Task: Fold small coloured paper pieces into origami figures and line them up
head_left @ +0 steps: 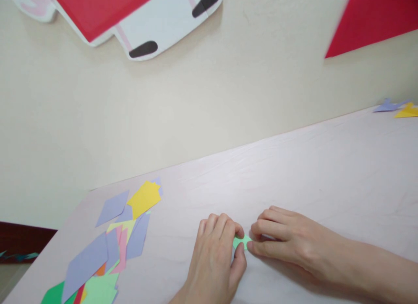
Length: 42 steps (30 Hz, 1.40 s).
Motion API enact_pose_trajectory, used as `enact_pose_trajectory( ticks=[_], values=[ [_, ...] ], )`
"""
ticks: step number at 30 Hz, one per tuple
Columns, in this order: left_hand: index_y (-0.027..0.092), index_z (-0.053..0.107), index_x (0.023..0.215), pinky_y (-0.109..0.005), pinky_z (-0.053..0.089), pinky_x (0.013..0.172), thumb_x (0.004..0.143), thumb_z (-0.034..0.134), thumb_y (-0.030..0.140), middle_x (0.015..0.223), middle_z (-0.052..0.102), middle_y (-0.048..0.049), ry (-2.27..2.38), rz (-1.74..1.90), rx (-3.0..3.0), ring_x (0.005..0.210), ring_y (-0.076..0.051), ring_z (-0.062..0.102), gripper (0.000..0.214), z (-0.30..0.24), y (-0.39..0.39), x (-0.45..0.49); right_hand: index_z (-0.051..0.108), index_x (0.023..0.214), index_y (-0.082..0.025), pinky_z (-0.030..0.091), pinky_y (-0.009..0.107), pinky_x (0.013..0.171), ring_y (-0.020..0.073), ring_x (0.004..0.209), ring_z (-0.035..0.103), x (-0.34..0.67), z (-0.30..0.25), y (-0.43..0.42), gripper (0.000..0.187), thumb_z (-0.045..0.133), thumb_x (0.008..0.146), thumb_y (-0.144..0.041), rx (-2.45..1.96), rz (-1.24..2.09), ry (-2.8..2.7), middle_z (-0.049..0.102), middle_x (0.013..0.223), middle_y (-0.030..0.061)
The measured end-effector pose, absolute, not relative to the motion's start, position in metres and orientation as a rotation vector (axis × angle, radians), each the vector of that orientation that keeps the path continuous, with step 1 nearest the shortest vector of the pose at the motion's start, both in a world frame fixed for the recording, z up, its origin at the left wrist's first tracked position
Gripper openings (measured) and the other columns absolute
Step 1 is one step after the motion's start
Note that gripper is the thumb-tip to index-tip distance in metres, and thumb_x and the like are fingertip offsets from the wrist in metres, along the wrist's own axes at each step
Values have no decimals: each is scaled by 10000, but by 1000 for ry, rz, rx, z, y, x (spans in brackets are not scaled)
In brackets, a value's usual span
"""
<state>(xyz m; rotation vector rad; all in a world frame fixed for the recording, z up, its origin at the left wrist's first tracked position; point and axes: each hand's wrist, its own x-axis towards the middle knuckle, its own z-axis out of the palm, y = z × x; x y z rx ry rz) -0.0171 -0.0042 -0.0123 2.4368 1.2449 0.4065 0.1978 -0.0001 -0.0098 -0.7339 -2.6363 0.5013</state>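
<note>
A small piece of light green paper (241,242) lies on the table between my two hands, much of it covered by fingers. My left hand (218,251) rests on the table with its thumb and index finger closed on the paper's left side. From the right, my right hand (281,235) pinches the paper's right edge between thumb and fingers. How the paper is folded, if at all, is hidden by the fingertips.
Loose coloured paper sheets (86,260) and a yellow piece (145,199) overlap on the left of the table (183,199). Folded purple (388,105) and yellow (408,110) paper shapes stand at the far right edge. Behind rises a wall (183,108) with a white-and-red cutout (163,29).
</note>
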Motion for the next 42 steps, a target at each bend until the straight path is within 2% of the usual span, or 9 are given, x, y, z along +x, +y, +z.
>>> enact_pose_trajectory(
  ticks=[7, 15, 26, 35, 42],
  values=[
    [211, 480, 915, -402, 344, 766, 818, 446, 43, 948, 574, -43, 1252, 410, 2401, 888, -241, 484, 197, -12, -7, -18, 616, 1036, -140, 373, 342, 734, 194, 788, 489, 202, -7, 1, 249, 371, 999, -141, -658, 326, -2746, 616, 910, 73],
    [213, 473, 920, -398, 345, 763, 789, 448, 24, 947, 566, -43, 1257, 424, 2403, 893, -240, 485, 232, -14, -8, -19, 580, 1210, -101, 364, 360, 702, 196, 741, 491, 201, -5, 1, 311, 349, 1006, -144, -487, 207, -2804, 621, 873, 73],
    [221, 471, 926, -393, 356, 774, 772, 445, 22, 956, 573, -42, 1271, 431, 2401, 902, -238, 494, 254, -14, -10, -18, 612, 945, -166, 377, 325, 716, 189, 776, 488, 194, -5, -1, 244, 375, 981, -125, -652, 389, -2709, 614, 861, 62],
    [221, 472, 929, -398, 359, 788, 779, 441, 15, 964, 575, -41, 1273, 431, 2392, 907, -236, 498, 256, -13, -9, -18, 629, 1038, -200, 359, 329, 742, 198, 825, 489, 195, -12, -1, 237, 431, 951, -104, -725, 491, -2685, 628, 897, 53],
    [220, 466, 925, -401, 354, 782, 778, 446, 20, 966, 571, -44, 1285, 407, 2394, 909, -242, 489, 250, -13, -10, -17, 605, 1112, -191, 325, 344, 690, 205, 767, 445, 188, -15, -3, 222, 469, 943, -145, -733, 386, -2697, 634, 903, 47]
  ],
)
